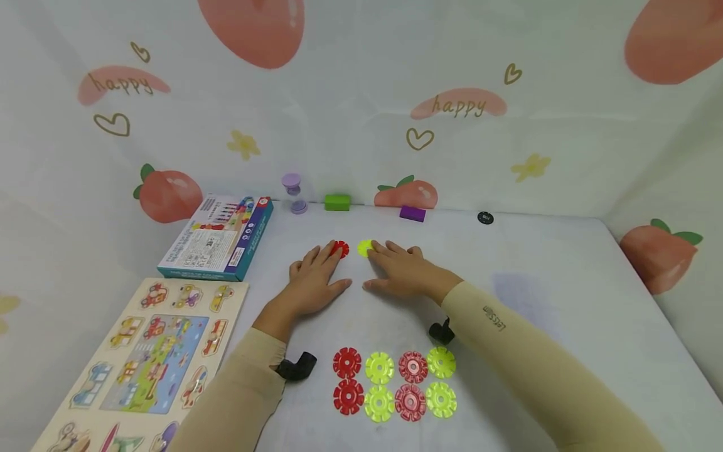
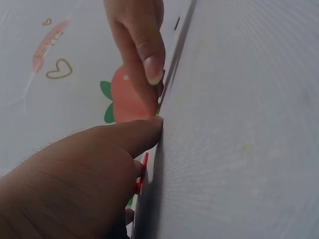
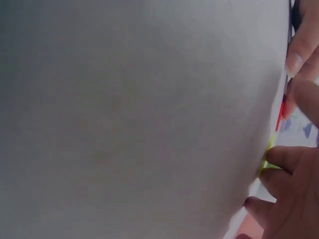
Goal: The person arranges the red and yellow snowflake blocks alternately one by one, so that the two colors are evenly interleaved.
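My left hand [image 1: 310, 282] lies palm down, its fingertips touching a notched red disc [image 1: 341, 249] near the back of the table. Beside it, my right hand [image 1: 403, 270] has its fingertips on a yellow-green notched disc [image 1: 364, 248], partly covered by the fingers. Both thumbs point inward with a gap between them. From the side, the left wrist view shows the red disc [image 2: 143, 174] at the left fingers; the right wrist view shows the yellow-green disc [image 3: 266, 157] under the right fingertips. Closer to me lie two rows of red discs [image 1: 348, 397] and yellow-green discs [image 1: 379, 403], alternating in colour.
On the left are a wooden vehicle puzzle board [image 1: 127, 351] and a boxed game [image 1: 217, 238]. Along the back stand a purple hourglass [image 1: 293, 193], a green block [image 1: 337, 202], a purple block [image 1: 413, 214] and a black round chip [image 1: 485, 218]. A printed cloth hangs behind.
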`<act>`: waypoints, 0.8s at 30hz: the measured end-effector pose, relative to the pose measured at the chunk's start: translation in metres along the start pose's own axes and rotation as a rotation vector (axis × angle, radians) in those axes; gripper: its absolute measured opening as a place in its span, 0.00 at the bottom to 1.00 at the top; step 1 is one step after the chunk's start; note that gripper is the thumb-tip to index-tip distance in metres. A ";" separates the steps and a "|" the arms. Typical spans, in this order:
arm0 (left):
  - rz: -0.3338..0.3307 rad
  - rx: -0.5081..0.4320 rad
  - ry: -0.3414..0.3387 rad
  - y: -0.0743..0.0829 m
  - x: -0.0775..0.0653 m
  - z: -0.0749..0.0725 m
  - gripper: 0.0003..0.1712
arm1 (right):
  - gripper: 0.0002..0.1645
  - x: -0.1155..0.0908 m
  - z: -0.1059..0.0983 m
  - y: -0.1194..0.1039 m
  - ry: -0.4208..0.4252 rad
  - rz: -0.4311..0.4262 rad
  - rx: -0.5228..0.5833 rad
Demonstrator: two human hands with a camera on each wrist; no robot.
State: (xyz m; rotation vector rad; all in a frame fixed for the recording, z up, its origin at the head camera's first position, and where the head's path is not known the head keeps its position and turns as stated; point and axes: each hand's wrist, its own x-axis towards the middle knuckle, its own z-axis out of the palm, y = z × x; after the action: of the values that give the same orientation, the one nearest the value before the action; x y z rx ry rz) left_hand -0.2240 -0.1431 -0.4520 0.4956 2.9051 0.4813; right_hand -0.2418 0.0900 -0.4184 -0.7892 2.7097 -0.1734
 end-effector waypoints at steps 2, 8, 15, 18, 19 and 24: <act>0.004 0.004 0.000 0.000 0.000 0.000 0.46 | 0.51 0.005 -0.001 -0.005 -0.008 0.003 -0.003; 0.015 0.021 0.012 -0.001 0.001 0.001 0.46 | 0.56 0.015 0.002 -0.013 -0.043 0.028 -0.011; 0.009 0.026 0.013 -0.001 0.000 0.001 0.46 | 0.58 0.017 0.005 -0.013 -0.031 0.028 -0.024; 0.018 0.030 0.019 -0.001 0.001 0.001 0.46 | 0.58 0.016 0.005 -0.013 -0.030 0.037 -0.019; 0.020 0.029 0.021 -0.001 0.001 0.001 0.46 | 0.57 0.016 0.005 -0.014 -0.030 0.043 -0.018; 0.015 0.021 0.037 -0.002 0.001 0.003 0.46 | 0.54 0.012 0.002 -0.014 -0.004 0.041 0.061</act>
State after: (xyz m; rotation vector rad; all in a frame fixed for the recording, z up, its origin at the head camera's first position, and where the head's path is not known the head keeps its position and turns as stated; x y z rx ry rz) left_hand -0.2246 -0.1433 -0.4555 0.5171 2.9467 0.4679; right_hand -0.2433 0.0714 -0.4206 -0.7152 2.7005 -0.2430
